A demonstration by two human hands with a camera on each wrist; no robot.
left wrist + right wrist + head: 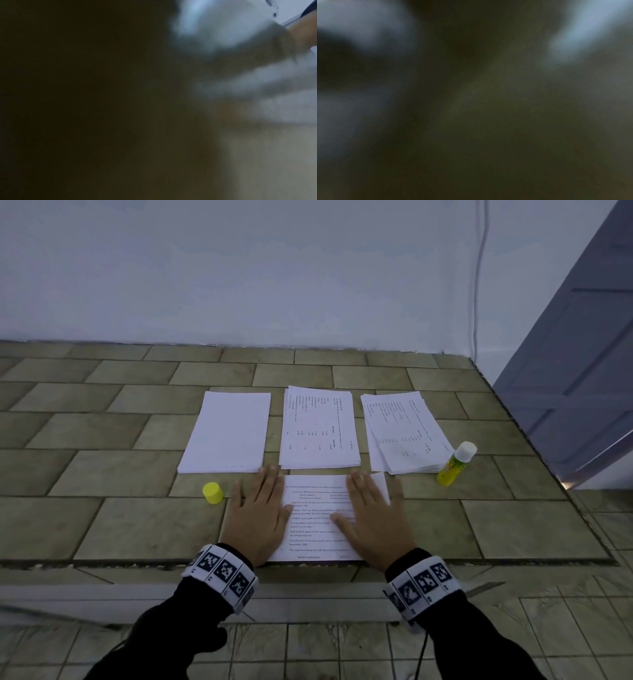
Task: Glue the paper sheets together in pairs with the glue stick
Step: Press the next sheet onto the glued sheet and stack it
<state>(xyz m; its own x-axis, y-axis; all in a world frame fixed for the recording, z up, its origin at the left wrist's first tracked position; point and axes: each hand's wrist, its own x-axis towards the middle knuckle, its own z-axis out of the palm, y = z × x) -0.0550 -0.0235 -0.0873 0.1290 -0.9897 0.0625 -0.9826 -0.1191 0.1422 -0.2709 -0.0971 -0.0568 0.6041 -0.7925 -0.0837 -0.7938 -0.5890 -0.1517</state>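
Tiled surface [102, 474]: both hands, left [257, 518] and right [373, 518], flat, gripping nothing, pressed pair [315, 529]; three stacks [318, 429] probably left; glue [455, 463] uncapped.

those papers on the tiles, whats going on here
A person is gluing sheets in pairs. Both the left hand and right hand press flat on a printed sheet at the near edge of the tiled ledge. Three paper stacks lie behind it. The uncapped glue stick lies at right, its yellow cap at left.
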